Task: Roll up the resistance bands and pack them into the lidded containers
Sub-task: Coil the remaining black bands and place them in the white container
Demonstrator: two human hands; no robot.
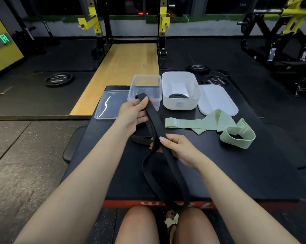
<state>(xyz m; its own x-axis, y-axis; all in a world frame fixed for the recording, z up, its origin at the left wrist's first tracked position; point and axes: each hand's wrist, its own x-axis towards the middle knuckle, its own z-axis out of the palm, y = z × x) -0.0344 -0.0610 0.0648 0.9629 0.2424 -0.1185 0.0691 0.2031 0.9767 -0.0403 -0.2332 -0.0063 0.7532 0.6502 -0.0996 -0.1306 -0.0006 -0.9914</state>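
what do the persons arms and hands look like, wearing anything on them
Both forearms are bare from the bottom edge of the frame up to the wrists, with no sleeves in view. The left hand and the right hand wear no gloves, and no watch, bracelet or ring shows. The fingernails are short and look unpainted. Whether sleeves sit higher up the arms cannot be told.

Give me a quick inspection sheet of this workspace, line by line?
Surface: black padded platform.
Job's things: black resistance band held up in both hands; green fabric bands lying loose; clear container open, clear lid beside it; white container open with a dark roll inside, white lid beside it.
Clutter: nothing seen.
Grips: left hand and right hand each pinch the black band.
Cables: nothing seen.
Surroundings: gym; weight plates, yellow rack, wooden lifting platform.
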